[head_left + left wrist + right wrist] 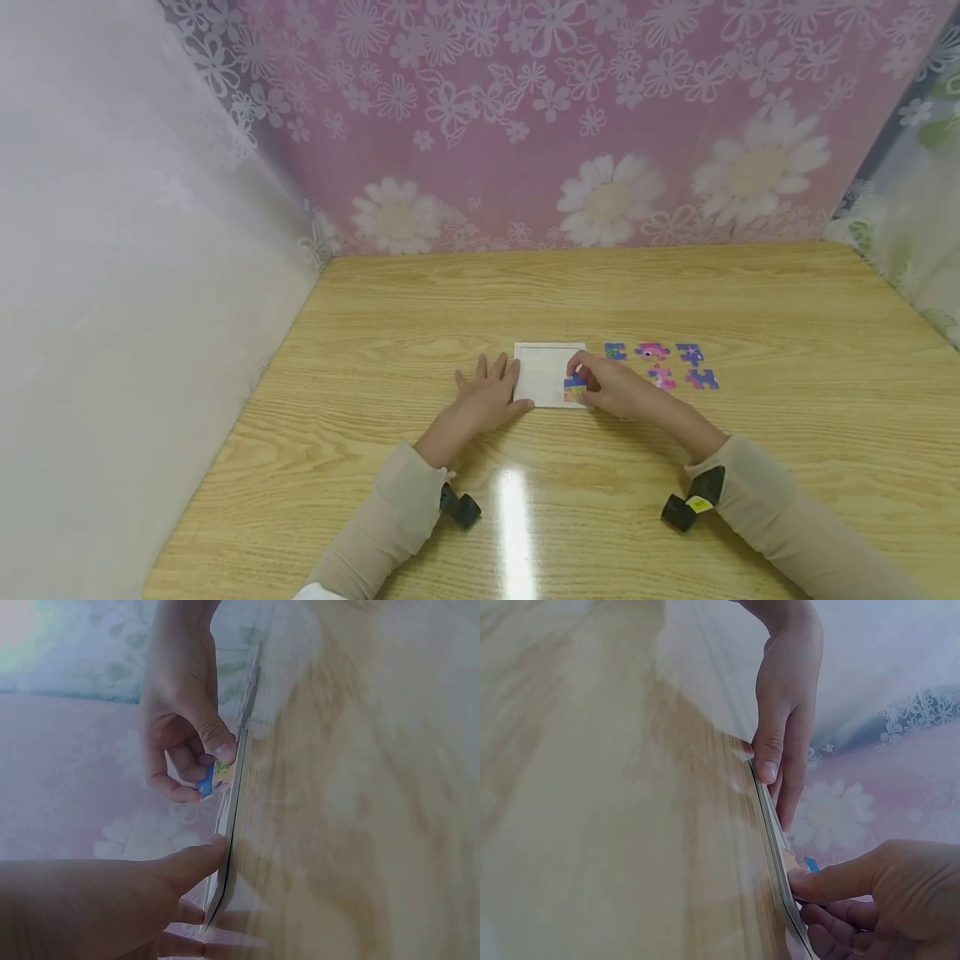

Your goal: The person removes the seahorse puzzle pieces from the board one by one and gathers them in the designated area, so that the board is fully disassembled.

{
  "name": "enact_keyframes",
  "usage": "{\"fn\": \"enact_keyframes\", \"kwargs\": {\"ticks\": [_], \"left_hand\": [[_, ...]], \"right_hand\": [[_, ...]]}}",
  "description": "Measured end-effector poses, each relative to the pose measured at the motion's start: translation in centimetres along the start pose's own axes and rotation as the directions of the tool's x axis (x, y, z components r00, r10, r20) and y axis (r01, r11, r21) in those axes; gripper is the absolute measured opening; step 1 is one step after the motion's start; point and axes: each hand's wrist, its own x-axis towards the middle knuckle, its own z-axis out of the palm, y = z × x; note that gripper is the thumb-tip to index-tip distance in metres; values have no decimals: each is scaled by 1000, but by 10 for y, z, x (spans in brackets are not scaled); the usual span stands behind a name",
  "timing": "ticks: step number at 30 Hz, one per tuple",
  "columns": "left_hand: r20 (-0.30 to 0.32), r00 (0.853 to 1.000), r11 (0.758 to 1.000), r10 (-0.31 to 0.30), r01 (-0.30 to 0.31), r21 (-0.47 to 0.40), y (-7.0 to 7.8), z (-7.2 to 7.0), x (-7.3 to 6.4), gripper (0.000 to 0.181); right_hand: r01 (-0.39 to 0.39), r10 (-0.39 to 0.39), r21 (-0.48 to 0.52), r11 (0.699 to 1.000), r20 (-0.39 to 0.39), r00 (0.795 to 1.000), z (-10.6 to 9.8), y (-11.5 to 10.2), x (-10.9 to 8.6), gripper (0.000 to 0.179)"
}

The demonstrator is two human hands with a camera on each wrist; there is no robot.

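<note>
A white puzzle tray (542, 373) with a raised rim lies flat on the wooden table. My left hand (484, 402) rests at its left side with fingers spread, the thumb along the front left corner. Over the tray's front right corner, my right hand (617, 388) pinches a jigsaw piece (573, 390) between thumb and fingers. That piece is blue above and yellow-orange below. In the left wrist view, the same jigsaw piece (223, 774) is tilted up from the tray, its lower edge close to the rim.
Right of the tray lie several loose pieces: a blue-green piece (615, 351), a pink piece with an eye (652, 352), a blue piece with a star (690, 353), a pink piece (662, 379) and a pink-blue piece (702, 379). A flowered curtain (525, 167) hangs behind the table (375, 333).
</note>
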Motion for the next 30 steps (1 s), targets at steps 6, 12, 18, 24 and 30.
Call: {"fn": "enact_keyframes", "kwargs": {"ticks": [6,12,18,24,30], "left_hand": [[8,1000,1000,-5,5,1,1,1,1,73],[12,1000,1000,-4,5,-18,4,-2,-1,73],[20,1000,1000,-7,7,-9,2,-1,1,73],[10,1000,1000,6,-6,8,-2,3,3,74],[12,1000,1000,5,-5,6,-3,3,2,74]], "right_hand": [[-21,22,24,999,-22,1000,-1,0,-3,27],[-44,45,21,999,-51,998,-11,-3,-8,24],[34,-33,6,999,-116,993,-28,-4,-16,22],[39,-43,-27,999,-172,984,-43,0,-29,21],[9,-10,-6,1000,-190,982,-57,6,-47,26]]}}
